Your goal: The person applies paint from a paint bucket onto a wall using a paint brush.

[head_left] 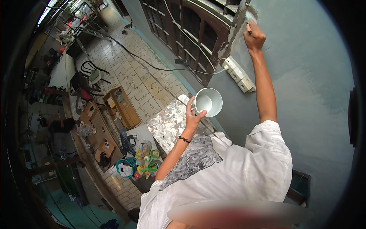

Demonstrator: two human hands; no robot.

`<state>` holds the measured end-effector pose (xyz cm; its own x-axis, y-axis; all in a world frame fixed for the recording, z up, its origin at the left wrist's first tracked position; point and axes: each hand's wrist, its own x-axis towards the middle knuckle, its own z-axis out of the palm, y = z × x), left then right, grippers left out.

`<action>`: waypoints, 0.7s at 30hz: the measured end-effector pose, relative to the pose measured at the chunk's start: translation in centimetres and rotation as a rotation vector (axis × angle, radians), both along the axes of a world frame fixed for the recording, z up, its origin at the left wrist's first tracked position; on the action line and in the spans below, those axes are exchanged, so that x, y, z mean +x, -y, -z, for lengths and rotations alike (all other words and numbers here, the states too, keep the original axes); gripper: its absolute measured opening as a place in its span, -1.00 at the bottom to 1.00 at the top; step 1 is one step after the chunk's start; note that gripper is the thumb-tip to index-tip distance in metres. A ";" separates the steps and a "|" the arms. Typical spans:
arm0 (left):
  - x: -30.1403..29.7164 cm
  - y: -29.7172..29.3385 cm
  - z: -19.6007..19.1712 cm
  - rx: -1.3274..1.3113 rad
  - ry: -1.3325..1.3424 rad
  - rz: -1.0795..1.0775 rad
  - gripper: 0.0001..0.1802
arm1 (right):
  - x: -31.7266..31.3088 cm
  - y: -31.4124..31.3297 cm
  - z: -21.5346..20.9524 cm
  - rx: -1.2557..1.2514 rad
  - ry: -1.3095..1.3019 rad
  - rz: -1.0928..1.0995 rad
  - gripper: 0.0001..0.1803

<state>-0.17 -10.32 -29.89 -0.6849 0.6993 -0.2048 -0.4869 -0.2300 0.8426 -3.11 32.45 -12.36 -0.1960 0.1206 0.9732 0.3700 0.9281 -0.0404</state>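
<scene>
My left hand (193,119) is closed on the side of a white cup (215,108), its thumb over the rim. White liquid that looks like paint lies in the bottom. High up at the far right, my right hand (255,38) grips a paintbrush (249,17), its pale bristles against the grey wall (301,76). The brush is at the rough, unevenly plastered edge (235,32) beside the brown window frame (215,49). Most of the brush handle is hidden in my fist.
A white socket strip (239,74) is on the wall below my right forearm, with a dark cable (167,70) running from it across the view. Below the cup is a paint-spattered board (167,124). Farther left are a wooden drawer (122,108), a teal basket (126,168) and a chair (94,76).
</scene>
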 end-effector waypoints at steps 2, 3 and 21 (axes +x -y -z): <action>-0.1 -0.2 0.1 0.006 -0.007 0.001 0.14 | 0.3 0.9 -1.8 0.076 0.013 -0.008 -0.74; -0.1 -0.2 0.0 -0.001 0.007 0.008 0.14 | 0.4 1.6 -2.1 0.153 0.024 -0.019 -0.73; 0.3 0.0 0.2 0.012 0.026 0.001 0.14 | 0.7 0.7 17.7 -0.575 0.522 -0.029 -0.89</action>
<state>0.15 -10.33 -30.13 -0.6787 0.7024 -0.2143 -0.5091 -0.2397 0.8266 -2.44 31.76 -30.07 -0.6223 0.5663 0.5404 0.4494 0.8237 -0.3457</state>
